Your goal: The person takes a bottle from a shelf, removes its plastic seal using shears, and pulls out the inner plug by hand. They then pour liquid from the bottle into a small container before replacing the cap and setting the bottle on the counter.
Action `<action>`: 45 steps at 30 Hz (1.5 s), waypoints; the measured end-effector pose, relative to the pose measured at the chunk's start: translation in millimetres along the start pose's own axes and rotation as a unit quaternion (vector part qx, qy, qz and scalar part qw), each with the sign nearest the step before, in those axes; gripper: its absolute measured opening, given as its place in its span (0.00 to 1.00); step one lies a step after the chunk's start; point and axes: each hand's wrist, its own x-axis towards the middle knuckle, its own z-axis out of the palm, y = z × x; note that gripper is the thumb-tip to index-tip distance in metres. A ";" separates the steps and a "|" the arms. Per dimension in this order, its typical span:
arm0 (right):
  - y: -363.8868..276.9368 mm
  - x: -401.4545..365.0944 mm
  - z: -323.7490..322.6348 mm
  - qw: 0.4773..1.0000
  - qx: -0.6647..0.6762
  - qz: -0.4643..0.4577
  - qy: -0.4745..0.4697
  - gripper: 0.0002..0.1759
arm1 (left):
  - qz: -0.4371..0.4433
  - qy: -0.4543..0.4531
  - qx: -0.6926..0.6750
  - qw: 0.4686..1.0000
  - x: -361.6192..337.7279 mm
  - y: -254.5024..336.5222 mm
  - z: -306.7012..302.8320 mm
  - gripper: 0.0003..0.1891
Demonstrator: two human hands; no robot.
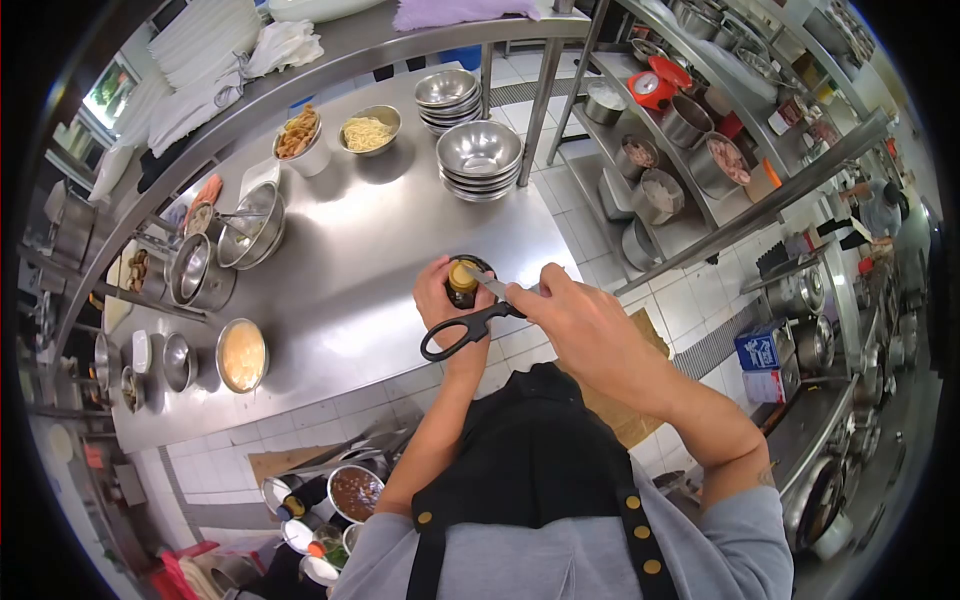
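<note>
My left hand is wrapped round a dark bottle with a yellow cap, near the table's front edge. My right hand grips a pair of scissors with black handles. One handle loop hangs out to the left, over my left wrist in this view. The metal blade points up and left, its tip right at the yellow cap. Part of the bottle is hidden behind my left fingers.
Stacked metal bowls stand at the table's far right corner. Behind are a bowl of noodles and a container of fried food. A bowl of orange-yellow liquid sits front left. Shelves with pots line the right.
</note>
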 end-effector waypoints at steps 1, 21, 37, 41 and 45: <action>0.7 1.3 -2.4 1.000 0.001 0.002 0.001 0.23 | 0.009 -0.010 0.010 1.000 0.6 2.8 -1.2 0.25; 78.9 32.4 27.1 0.989 -0.007 0.113 0.094 0.10 | 0.014 -0.043 0.028 0.999 15.8 -5.3 -10.4 0.22; 13.4 -6.2 21.7 0.998 0.048 0.009 0.049 0.23 | 0.009 0.004 -0.015 1.000 4.4 -9.2 -1.9 0.22; 7.5 -2.9 26.0 0.999 0.008 0.004 0.041 0.25 | 0.002 0.006 0.009 1.000 5.0 -2.3 -3.3 0.24; 1.8 -1.8 30.1 0.999 0.001 0.014 0.050 0.26 | 0.011 0.000 0.028 1.000 3.8 -0.1 -4.7 0.25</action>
